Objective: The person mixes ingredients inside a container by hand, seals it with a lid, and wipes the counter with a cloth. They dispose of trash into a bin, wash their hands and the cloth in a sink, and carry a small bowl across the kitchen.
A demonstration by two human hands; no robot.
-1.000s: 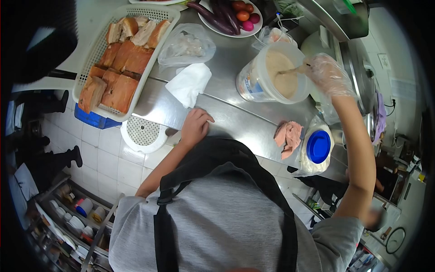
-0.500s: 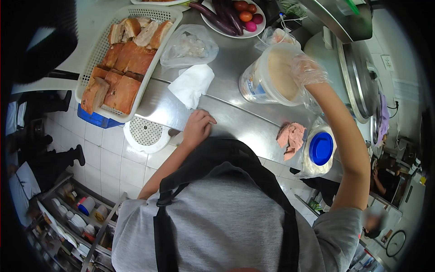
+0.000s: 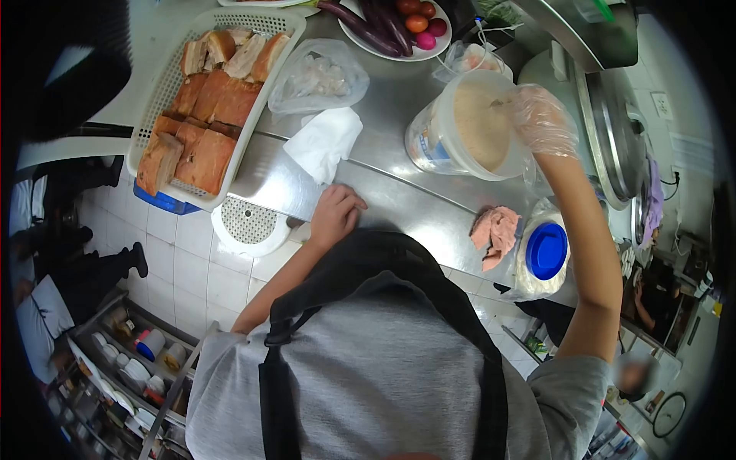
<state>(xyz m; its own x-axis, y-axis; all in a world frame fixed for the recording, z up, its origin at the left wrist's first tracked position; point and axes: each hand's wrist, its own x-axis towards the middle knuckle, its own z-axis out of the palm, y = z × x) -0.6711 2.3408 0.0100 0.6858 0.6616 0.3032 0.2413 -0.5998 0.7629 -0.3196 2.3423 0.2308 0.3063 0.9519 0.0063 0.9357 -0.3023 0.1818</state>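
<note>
My right hand [image 3: 543, 121], in a clear plastic glove, is at the right rim of a white tub [image 3: 429, 138] of beige mixture [image 3: 481, 126]. Its fingers are closed round the end of a thin utensil [image 3: 498, 103], whose lower part is hard to make out in the mixture. My left hand [image 3: 336, 213] rests on the steel table's front edge with its fingers loosely curled; whether anything lies under them is hidden. Just above it lies a white cloth [image 3: 325, 144]. A pink cloth [image 3: 495, 236] and a blue lid [image 3: 547, 251] on a plastic bag sit below the tub.
A white basket [image 3: 253, 153] of meat slabs stands at the left. Behind are a plastic bag [image 3: 319, 77] and a plate [image 3: 429, 52] with eggplants and tomatoes. Large metal pots [image 3: 606, 130] stand at the right. A stool [image 3: 249, 225] is below the table edge; people are at both sides.
My right hand moved left over the tub's mouth, then back right to its rim, where the utensil's end shows again. My left hand has stayed on the table edge.
</note>
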